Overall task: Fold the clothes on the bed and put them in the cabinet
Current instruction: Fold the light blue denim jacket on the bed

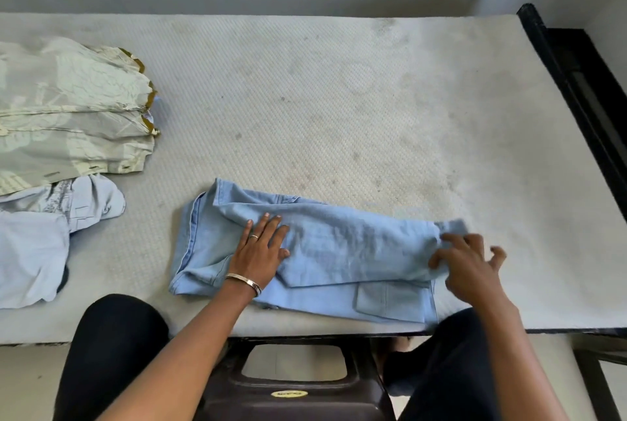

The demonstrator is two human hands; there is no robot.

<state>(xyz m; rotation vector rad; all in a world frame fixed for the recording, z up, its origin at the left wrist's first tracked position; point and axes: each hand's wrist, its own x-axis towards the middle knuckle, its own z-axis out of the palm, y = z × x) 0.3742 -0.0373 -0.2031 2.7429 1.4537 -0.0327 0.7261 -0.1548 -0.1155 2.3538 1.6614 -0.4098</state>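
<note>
Bare mattress [339,98]: left hand [259,251] flat on denim shirt [339,251]; right hand [464,261] pinches its end (stool sticker [289,393] unreadable).

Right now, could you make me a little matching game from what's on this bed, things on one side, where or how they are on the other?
Things:
1. denim garment
2. patterned shirt
3. pale blue garment
4. left hand

States:
A. crumpled at the mattress's near left edge
B. pressing flat on denim
C. folded, far left
D. part-folded, in front of the person

Pairs: 1-D, 2-C, 3-A, 4-B
</note>
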